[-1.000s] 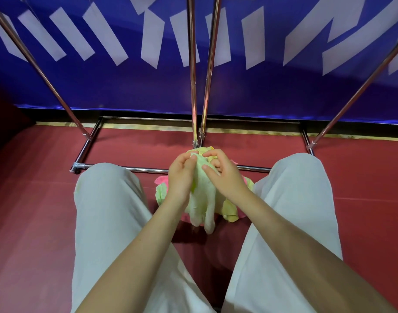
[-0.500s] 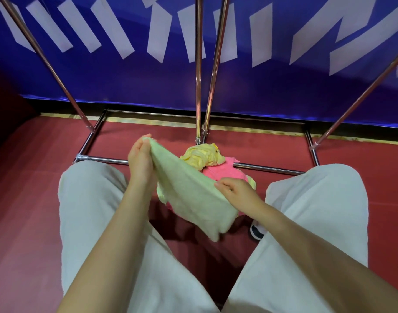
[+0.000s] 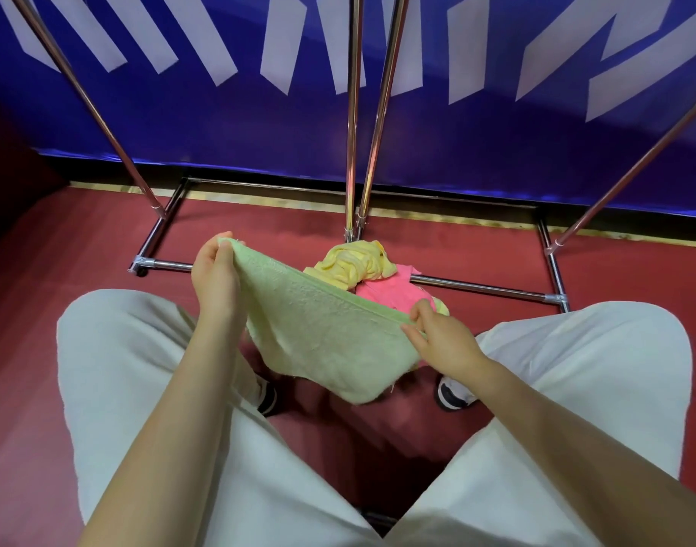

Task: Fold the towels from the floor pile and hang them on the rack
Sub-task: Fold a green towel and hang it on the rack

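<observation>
A light green towel (image 3: 318,333) is stretched between my hands above the floor. My left hand (image 3: 216,278) pinches its upper left corner, raised higher. My right hand (image 3: 441,341) pinches the opposite corner on the same top edge, lower and to the right. The rest of the towel sags below. Behind it on the red floor lies the pile: a crumpled yellow towel (image 3: 354,264) on top of a pink towel (image 3: 393,294). The chrome rack (image 3: 352,112) stands beyond the pile, its poles rising out of view.
My knees in white trousers (image 3: 133,349) flank the towel, and two shoes (image 3: 452,392) show beneath. The rack's base bars (image 3: 480,288) lie on the red floor (image 3: 42,270) around the pile. A blue banner (image 3: 220,124) with white shapes covers the wall behind.
The green towel was bunched between both hands over the pile. My hands have drawn apart, left up and left, right down and right, spreading it open and uncovering the yellow and pink towels.
</observation>
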The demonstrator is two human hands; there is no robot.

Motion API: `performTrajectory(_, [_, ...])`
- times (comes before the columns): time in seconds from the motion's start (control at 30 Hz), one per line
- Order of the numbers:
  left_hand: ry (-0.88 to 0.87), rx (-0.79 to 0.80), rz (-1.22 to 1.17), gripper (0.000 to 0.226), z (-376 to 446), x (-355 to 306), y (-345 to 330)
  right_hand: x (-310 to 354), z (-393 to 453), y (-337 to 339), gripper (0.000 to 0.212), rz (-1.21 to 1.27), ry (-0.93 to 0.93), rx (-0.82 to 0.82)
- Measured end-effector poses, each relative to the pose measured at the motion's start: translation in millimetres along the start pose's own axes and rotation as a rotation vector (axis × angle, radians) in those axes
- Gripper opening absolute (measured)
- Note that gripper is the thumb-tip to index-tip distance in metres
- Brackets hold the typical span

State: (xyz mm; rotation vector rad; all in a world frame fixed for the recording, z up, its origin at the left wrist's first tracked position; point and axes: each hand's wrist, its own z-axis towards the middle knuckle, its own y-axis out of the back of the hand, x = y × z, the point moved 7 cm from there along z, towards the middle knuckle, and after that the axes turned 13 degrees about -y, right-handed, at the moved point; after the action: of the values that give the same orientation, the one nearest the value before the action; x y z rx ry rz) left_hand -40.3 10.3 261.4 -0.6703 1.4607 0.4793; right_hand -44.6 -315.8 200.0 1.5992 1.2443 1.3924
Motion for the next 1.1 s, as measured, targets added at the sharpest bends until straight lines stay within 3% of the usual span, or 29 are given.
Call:
performTrajectory(0.1, [-0.083, 0.064, 0.064, 0.02, -1, -1, 0, -8, 8, 0, 0.045, -0.014, -0.06, 0.014])
performTrajectory(0.33, [-0.26, 0.147, 0.168, 0.015, 1, -5, 1, -15, 21, 8, 0.026, -0.009, -0.116, -0.039])
performTrajectory(0.47, [-0.288, 0.112, 0.169, 0.016, 1, -7, 0, -22, 22, 14, 0.018, 0.091, -0.169, -0.109])
performTrajectory(0.57, [-0.28, 0.105, 0.157, 0.017, 1, -5, -2, -24, 22, 15, 0.02, 0.012, -0.191, -0.129])
performTrajectory(0.7, [-0.282, 0.097, 0.195, 0.017, 1, -1, -4, -35, 26, 10, 0.023, -0.019, -0.304, -0.067])
performTrajectory(0.8, [-0.263, 0.047, 0.227, 0.018, 4, 4, 1, -42, 29, 10, 0.022, 0.283, -0.425, 0.003])
performTrajectory(0.97, [-0.203, -0.062, 0.307, 0.021, 6, 13, 10, -43, 29, 31, 0.011, 1.017, -0.471, -0.06])
performTrajectory(1.1, [-0.238, -0.021, 0.356, 0.022, 5, 13, 4, -47, 25, 51, 0.011, 1.131, -0.492, -0.23])
